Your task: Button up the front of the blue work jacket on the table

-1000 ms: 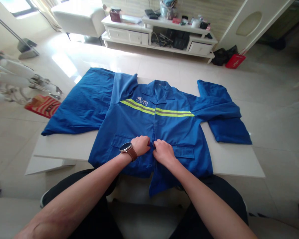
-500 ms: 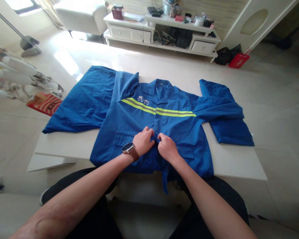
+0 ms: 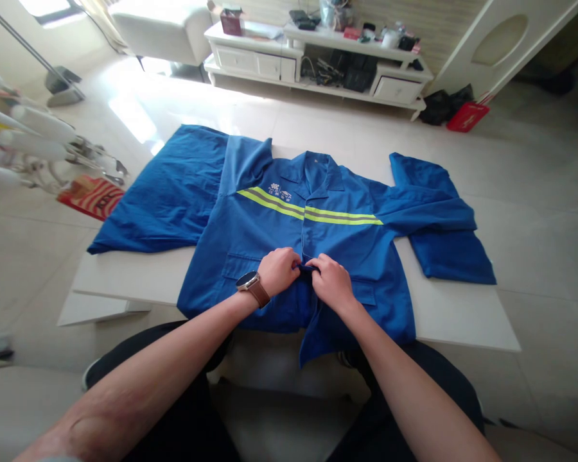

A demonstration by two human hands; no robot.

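A blue work jacket (image 3: 264, 237) with a yellow-and-grey reflective stripe lies front up on a white table, its collar away from me. My left hand (image 3: 280, 271), with a brown-strapped watch at the wrist, pinches the front edge of the jacket at mid-belly. Close beside it, my right hand (image 3: 332, 282) grips the other front edge, and a fold of cloth stretches between the fingertips. Whatever button lies there is hidden. Below the hands the front hangs apart, one lower corner drooping over the table's near edge.
The white table (image 3: 462, 314) shows at both sides of the jacket. Folded blue cloth (image 3: 158, 192) lies at the left, more blue cloth (image 3: 455, 253) at the right. Thread cones (image 3: 43, 125) and a red striped bag (image 3: 91, 197) stand left. A white cabinet (image 3: 250, 61) is beyond.
Both hands stay at the jacket's front opening; the right has turned slightly and shifted a little right. The loose lower corner of the jacket has swung left and spread out.
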